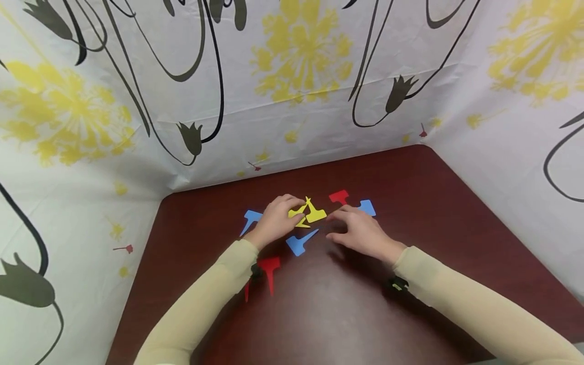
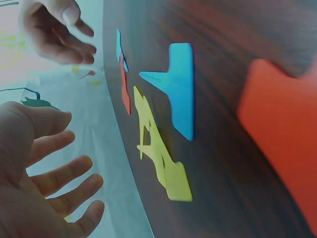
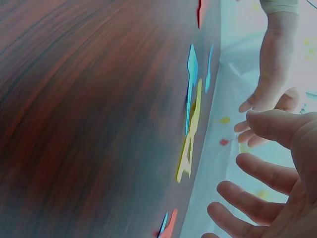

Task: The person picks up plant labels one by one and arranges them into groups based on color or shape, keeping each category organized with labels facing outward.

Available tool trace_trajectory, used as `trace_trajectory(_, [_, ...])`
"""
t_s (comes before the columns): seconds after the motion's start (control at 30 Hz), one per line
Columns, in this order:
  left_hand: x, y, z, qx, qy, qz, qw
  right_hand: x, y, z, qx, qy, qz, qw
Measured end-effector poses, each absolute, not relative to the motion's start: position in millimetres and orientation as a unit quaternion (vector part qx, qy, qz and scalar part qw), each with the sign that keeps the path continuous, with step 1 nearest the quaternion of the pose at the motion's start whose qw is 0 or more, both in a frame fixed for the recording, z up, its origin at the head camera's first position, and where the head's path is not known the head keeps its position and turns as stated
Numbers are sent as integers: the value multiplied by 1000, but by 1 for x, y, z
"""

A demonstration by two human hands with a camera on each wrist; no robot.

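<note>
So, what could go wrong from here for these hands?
The flat yellow T-shaped tags lie bunched together, so moving one might drag another. The right hand hovers near a flat red T-shaped tag and a flat blue T-shaped tag, so it could nudge them. Lying flat on the dark-red table, tags may be hard to grip.

The tags (image 1: 297, 246) look like smooth matt plastic, the tabletop (image 1: 328, 314) glossy grained wood, the sleeves (image 1: 461, 289) matt cloth.
</note>
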State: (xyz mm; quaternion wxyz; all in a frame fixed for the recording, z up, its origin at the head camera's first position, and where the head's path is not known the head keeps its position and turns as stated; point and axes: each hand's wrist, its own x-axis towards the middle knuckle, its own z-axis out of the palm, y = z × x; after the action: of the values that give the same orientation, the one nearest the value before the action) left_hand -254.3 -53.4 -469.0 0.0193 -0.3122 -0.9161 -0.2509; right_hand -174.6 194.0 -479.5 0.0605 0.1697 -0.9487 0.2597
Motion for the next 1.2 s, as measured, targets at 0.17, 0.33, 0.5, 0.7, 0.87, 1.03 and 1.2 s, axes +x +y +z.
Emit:
trace_trajectory(0.17, [-265, -32, -474, -324, -916, -235, 25, -172, 215, -479, 158, -953, 253, 60])
trace_trajectory(0.33, [-275, 11, -481, -347, -918, -193, 18, -163, 244, -478, 141, -959, 233, 78])
trace_trajectory(0.5, [-282, 50, -489, -380, -912, -152, 8, -148, 263, -480, 123, -963, 223, 84])
trace_trajectory(0.7, [-286, 68, -499, -418, -900, -119, -10, -137, 267, -487, 134, -963, 219, 77])
trace_trajectory(0.87, [-292, 72, -510, -435, -894, -108, -4, -132, 271, -489, 133, -966, 205, 78])
trace_trajectory(1.03, [-300, 78, -516, -460, -884, -87, 14, -127, 278, -488, 131, -967, 199, 90])
trace_trajectory(1.2, [-307, 83, -514, -526, -849, -24, 52, -122, 284, -488, 122, -967, 203, 92])
